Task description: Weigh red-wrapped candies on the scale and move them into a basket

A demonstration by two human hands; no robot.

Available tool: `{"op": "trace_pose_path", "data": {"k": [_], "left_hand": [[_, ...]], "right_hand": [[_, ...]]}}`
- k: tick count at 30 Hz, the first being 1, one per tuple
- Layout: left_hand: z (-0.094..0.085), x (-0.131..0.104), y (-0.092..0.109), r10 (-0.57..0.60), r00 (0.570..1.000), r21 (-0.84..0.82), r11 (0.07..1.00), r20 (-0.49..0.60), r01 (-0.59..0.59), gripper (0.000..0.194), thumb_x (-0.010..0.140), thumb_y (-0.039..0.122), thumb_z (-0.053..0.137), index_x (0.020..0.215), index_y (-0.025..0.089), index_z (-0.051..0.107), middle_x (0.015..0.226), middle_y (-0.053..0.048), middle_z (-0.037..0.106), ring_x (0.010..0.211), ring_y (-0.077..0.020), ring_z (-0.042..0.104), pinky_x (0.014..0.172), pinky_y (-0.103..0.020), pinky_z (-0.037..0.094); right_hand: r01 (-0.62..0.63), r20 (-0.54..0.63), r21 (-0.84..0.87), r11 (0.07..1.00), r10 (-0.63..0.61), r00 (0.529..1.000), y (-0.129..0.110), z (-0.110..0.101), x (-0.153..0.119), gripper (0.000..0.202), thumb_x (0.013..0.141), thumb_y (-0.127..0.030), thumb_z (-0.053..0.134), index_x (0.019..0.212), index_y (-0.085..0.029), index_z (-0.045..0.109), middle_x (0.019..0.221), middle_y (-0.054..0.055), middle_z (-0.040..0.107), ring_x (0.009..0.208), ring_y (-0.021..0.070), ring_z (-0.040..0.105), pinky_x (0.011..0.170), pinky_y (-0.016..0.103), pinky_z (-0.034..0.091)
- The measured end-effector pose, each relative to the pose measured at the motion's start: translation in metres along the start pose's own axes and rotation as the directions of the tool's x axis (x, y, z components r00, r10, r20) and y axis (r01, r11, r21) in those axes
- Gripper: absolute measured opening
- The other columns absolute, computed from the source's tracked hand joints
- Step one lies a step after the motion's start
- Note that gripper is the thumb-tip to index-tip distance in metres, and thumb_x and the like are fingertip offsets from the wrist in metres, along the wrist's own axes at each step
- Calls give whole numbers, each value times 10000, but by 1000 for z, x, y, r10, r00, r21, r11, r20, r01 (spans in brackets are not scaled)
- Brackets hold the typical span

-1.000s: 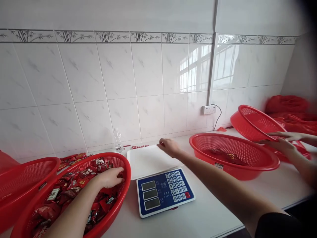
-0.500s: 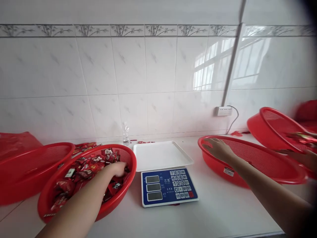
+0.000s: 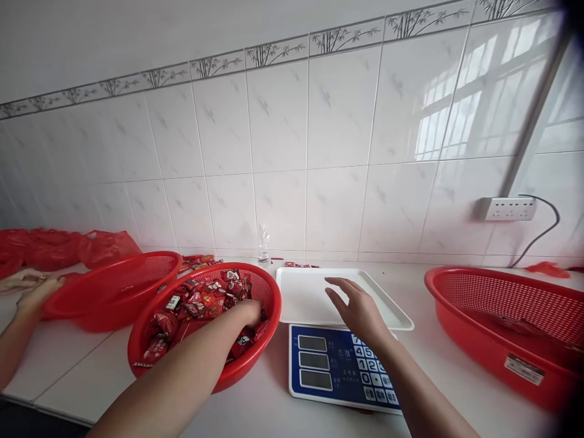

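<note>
My left hand (image 3: 252,313) reaches into a red plastic basket (image 3: 272,304) filled with small red-wrapped packets (image 3: 196,307). Its fingers are down among the packets by the basket's right wall and cannot be seen. Over the weighing scale (image 3: 314,359) hovers my right hand (image 3: 358,307), thumb and fingers apart with nothing between them. It is above the front part of the scale's white tray (image 3: 301,292), which carries nothing. My right forearm covers part of the keypad.
On the right stands another red basket (image 3: 474,322), with a few items at its bottom. A co-worker's hands (image 3: 34,295) are beside the left basket (image 3: 114,304). Red bags (image 3: 107,246), loose packets (image 3: 198,261), a clear bottle (image 3: 263,246) and a power strip (image 3: 510,208) are along the wall.
My right hand has left the rim of the right basket and moved left over the scale. The view has turned left, showing a co-worker's hands there. My left hand stays in the packets.
</note>
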State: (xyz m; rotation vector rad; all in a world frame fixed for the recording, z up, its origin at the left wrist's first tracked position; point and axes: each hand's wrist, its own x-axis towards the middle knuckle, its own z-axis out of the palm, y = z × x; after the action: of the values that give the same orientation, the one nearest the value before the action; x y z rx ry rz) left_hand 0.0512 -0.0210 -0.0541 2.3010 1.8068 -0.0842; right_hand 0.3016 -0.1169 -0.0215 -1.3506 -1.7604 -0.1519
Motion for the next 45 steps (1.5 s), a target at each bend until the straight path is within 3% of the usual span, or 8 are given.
{"op": "trace_pose_path", "data": {"k": [7,16,22,28,34,39,42,45], "left_hand": [[-8,-4,5,-93,996,29,995,12,92,241,457,137,694,695,144,656,914,-182,662,840,-352,610,689,-391,458],[-64,-25,-9,-73,978,-122,991,-196,49,195,627,283,642,793,183,616,888,-58,669,817,-224,608,676,-268,439],[-82,-36,-13,-42,970,-402,914,-238,-59,144,638,213,605,770,158,610,791,-12,669,750,-181,607,647,-234,438],[-92,-44,18,-31,961,-648,745,-275,-162,327,647,353,653,903,163,584,838,-23,646,732,-165,588,605,-234,438],[-88,-29,60,204,976,-743,639,-82,-196,555,694,472,624,1135,174,467,1003,-101,593,736,-137,567,592,-228,439],[-73,-11,21,3,995,-332,942,-104,-38,226,746,319,521,907,169,573,907,-54,630,784,-169,580,627,-231,429],[-61,-9,-15,-47,998,-213,976,-52,35,226,598,231,614,813,162,611,860,-60,647,775,-212,590,644,-261,426],[-52,-9,-35,-30,999,-157,987,-27,26,416,506,221,651,918,181,619,1070,-84,607,891,-244,579,707,-269,425]], "right_hand": [[-10,-84,33,999,13,996,13,-4,-12,304,861,-407,376,925,-242,623,926,59,676,838,222,614,664,349,478],[-15,-95,78,997,22,995,13,-6,-12,299,862,-378,366,917,-241,626,907,61,681,824,222,611,658,353,474],[-37,-84,86,996,44,995,15,-6,-12,282,853,-366,382,907,-237,627,907,49,684,838,212,616,636,327,479],[-41,-64,75,996,46,997,15,-5,-12,293,853,-370,372,907,-241,630,910,49,685,794,212,625,630,333,480],[-72,-60,67,995,76,995,18,-5,-11,301,849,-390,373,908,-244,630,922,46,683,721,200,624,614,329,478],[-85,-60,82,993,90,994,20,-6,-11,305,845,-397,374,906,-244,631,921,47,682,742,197,623,610,315,475],[-83,-56,96,992,88,995,21,-6,-11,300,845,-390,375,902,-242,630,907,45,680,785,203,621,608,312,476],[-78,-60,100,992,85,995,21,-5,-11,307,848,-393,369,900,-238,630,913,49,679,794,211,620,617,326,479]]}}
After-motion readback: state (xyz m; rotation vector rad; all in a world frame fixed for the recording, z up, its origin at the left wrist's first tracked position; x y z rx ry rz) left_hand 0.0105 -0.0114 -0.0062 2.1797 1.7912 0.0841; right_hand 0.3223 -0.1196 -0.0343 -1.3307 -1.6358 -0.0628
